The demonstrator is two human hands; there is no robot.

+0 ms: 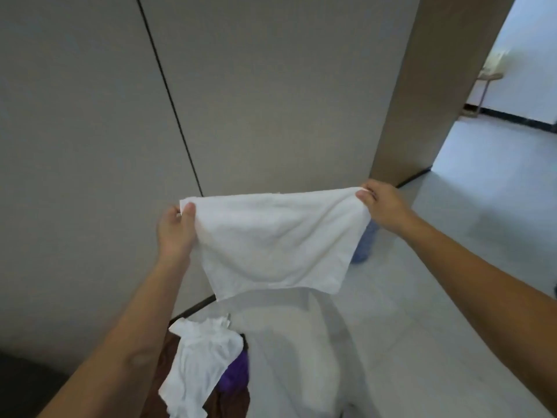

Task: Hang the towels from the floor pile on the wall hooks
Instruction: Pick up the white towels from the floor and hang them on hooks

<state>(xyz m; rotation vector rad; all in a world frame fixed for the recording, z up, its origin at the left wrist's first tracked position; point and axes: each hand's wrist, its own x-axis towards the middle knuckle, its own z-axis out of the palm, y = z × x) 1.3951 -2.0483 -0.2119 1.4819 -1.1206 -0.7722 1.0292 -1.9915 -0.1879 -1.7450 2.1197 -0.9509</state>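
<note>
A white towel (277,239) hangs spread out in the air in front of the beige wall. My left hand (176,230) pinches its top left corner. My right hand (382,206) pinches its top right corner, and the cloth sags between the two hands. Below, on the floor by the wall, lies the pile (211,375): a crumpled white towel (199,366) on top, a purple one (236,372) and a brown one (232,402) under it. No wall hooks are in view.
The beige panelled wall (256,95) with a dark vertical seam fills the left and centre. A blue water bottle (363,242) stands on the pale tiled floor behind the towel. A doorway at the right opens onto a brighter room with a stool (485,86).
</note>
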